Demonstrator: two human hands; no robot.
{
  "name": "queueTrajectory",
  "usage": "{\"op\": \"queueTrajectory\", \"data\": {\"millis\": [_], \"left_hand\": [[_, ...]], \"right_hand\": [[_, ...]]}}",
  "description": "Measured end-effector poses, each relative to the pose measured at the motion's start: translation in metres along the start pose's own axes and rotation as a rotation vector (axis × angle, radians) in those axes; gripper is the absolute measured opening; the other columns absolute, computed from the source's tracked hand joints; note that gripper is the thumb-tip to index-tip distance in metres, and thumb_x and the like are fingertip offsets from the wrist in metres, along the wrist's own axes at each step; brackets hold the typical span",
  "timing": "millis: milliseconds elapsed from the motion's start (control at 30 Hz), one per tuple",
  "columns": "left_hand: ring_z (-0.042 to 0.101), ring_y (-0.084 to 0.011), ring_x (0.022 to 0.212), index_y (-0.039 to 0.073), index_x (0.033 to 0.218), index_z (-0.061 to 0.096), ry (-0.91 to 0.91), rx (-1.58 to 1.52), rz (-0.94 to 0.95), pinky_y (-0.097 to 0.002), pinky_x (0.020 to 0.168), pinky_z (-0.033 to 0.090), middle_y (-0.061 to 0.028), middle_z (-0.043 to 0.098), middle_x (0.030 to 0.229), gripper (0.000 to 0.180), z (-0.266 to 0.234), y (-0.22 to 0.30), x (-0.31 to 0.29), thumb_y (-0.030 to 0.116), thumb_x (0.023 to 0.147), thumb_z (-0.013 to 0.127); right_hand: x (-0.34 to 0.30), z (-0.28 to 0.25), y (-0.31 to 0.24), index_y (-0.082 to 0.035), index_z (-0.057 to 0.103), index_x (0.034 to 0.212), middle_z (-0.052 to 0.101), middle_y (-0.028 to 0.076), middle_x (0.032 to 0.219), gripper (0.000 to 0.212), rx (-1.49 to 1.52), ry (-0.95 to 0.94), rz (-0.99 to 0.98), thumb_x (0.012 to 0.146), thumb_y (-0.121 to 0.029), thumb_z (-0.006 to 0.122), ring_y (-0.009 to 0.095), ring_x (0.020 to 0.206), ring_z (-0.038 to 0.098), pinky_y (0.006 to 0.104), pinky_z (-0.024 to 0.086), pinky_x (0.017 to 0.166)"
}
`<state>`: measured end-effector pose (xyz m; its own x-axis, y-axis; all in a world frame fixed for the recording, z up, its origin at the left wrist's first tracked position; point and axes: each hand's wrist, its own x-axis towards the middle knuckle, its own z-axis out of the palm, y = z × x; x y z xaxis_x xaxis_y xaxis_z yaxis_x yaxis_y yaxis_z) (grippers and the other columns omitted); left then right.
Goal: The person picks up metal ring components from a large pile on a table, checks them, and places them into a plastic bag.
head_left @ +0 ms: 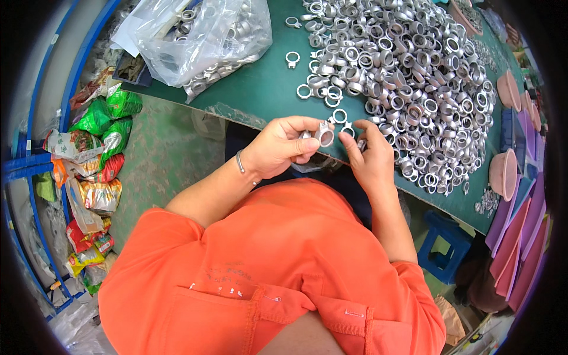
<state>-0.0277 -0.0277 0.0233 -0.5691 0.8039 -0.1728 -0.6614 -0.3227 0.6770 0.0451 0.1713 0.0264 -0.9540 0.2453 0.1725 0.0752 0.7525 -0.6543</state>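
Observation:
My left hand [281, 145] pinches a grey metal ring [325, 135] with a small lug on its rim, over the table's near edge. A second metal ring [305, 135] shows partly between the same fingers. Just to the right, my right hand [374, 155] is curled, thumb toward the fingers, around a metal ring [361, 144] that is mostly hidden. Two loose rings lie on the green table [260, 97] just beyond my hands. A large heap of such rings [408, 77] covers the table's right side.
A clear plastic bag [207, 44] of rings lies at the table's far left. Pink baskets [503, 174] line the right edge, above a blue stool [444, 248]. Colourful packets [97, 154] are piled on the floor at left, beside a blue metal frame [29, 168].

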Motion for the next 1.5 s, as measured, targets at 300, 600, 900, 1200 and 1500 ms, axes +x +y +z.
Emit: {"op": "queueTrajectory", "data": {"millis": [300, 600, 900, 1200, 1500], "left_hand": [[0.058, -0.0131, 0.078, 0.0, 0.108, 0.059, 0.111, -0.111, -0.085, -0.0231, 0.052, 0.046, -0.0121, 0.063, 0.097, 0.022, 0.003, 0.011, -0.009, 0.005, 0.087, 0.054], [0.064, -0.0119, 0.074, 0.002, 0.1, 0.059, 0.373, 0.194, -0.107, -0.0202, 0.052, 0.048, -0.007, 0.063, 0.087, 0.013, 0.01, 0.005, -0.023, 0.006, 0.088, 0.063], [0.058, -0.0074, 0.067, 0.001, 0.101, 0.061, 0.235, 0.487, 0.024, -0.0188, 0.053, 0.047, -0.0024, 0.062, 0.081, 0.018, 0.028, 0.009, -0.01, 0.009, 0.086, 0.068], [0.059, -0.0099, 0.064, 0.004, 0.09, 0.058, 0.277, 0.193, -0.13, -0.0214, 0.05, 0.046, -0.0058, 0.062, 0.082, 0.025, 0.02, 0.0, -0.011, 0.029, 0.095, 0.057], [0.063, -0.0253, 0.098, 0.003, 0.12, 0.05, 0.151, -0.45, -0.366, -0.0476, 0.084, 0.055, -0.0107, 0.062, 0.104, 0.049, 0.022, -0.005, -0.003, 0.044, 0.101, 0.032]], "right_hand": [[0.028, 0.0, -0.017, -0.003, 0.065, 0.095, 0.056, 0.013, 0.09, 0.014, -0.161, -0.148, -0.117, 0.085, -0.012, 0.06, 0.032, 0.075, 0.062, 0.0436, 0.051, 0.065], [0.024, -0.003, -0.01, -0.003, 0.065, 0.089, 0.054, 0.008, 0.084, 0.008, 0.413, -0.233, -0.178, 0.081, -0.005, 0.067, 0.02, 0.076, 0.057, 0.0305, 0.047, 0.066], [0.0, -0.004, -0.005, -0.002, 0.063, 0.097, 0.061, 0.006, 0.094, 0.011, 1.412, -0.554, 0.314, 0.089, -0.01, 0.063, 0.006, 0.059, 0.047, 0.017, 0.031, 0.046], [0.004, -0.005, -0.014, 0.002, 0.061, 0.108, 0.066, 0.013, 0.088, 0.021, 1.376, -0.508, 0.5, 0.086, -0.001, 0.06, 0.01, 0.062, 0.058, 0.018, 0.042, 0.043], [0.006, -0.001, -0.046, 0.0, 0.059, 0.101, 0.058, 0.011, 0.111, 0.024, 0.903, -0.363, -0.205, 0.078, 0.007, 0.059, 0.017, 0.103, 0.057, 0.0282, 0.047, 0.087]]}}
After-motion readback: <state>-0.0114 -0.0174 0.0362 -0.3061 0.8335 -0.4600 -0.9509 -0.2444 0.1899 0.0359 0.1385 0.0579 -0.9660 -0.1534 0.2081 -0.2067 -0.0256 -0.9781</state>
